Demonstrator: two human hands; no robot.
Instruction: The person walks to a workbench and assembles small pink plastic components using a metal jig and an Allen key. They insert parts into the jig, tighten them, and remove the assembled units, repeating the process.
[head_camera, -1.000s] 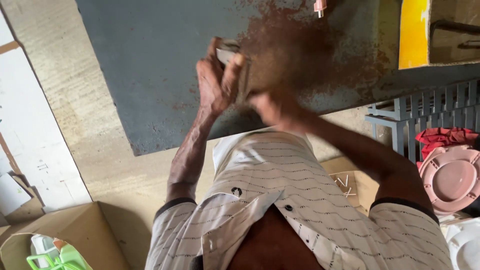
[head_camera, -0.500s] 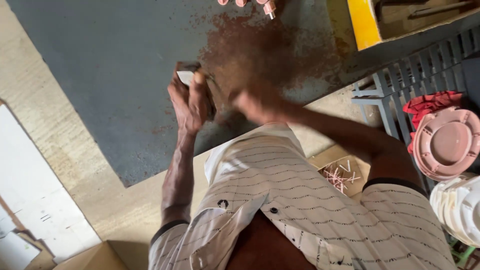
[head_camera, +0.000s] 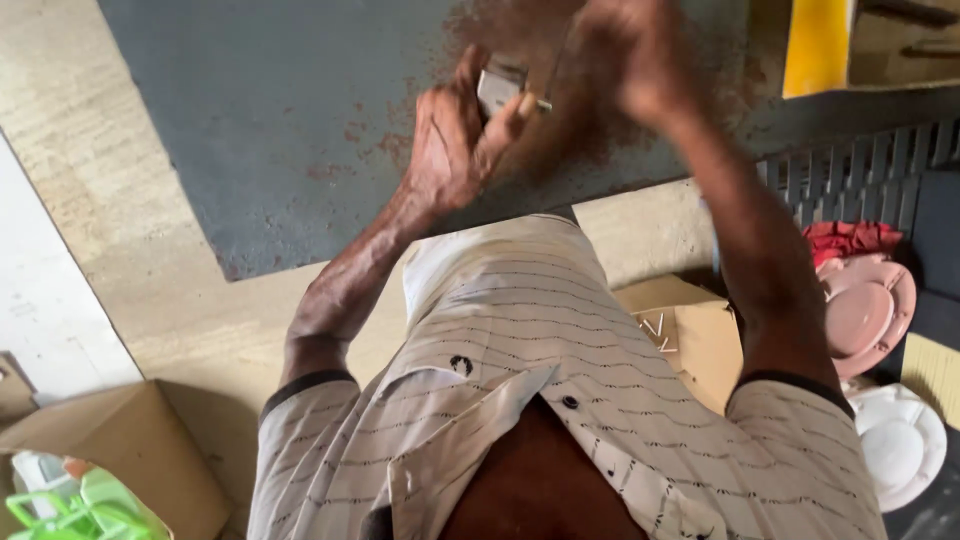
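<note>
Sheet (head_camera: 250, 130): grey metal, rust patch at 12 o'clock.
Left hand (head_camera: 450, 150): clenched around a small grey block (head_camera: 500, 88), pressed on the rust.
Right hand (head_camera: 630, 60): blurred, grip unclear, at 2 o'clock from block; left nearer.

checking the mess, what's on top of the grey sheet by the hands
Reddish-brown dust lies spread over the grey sheet. The left hand holds a small grey block above it; the blurred right hand covers what lies beneath.
</note>
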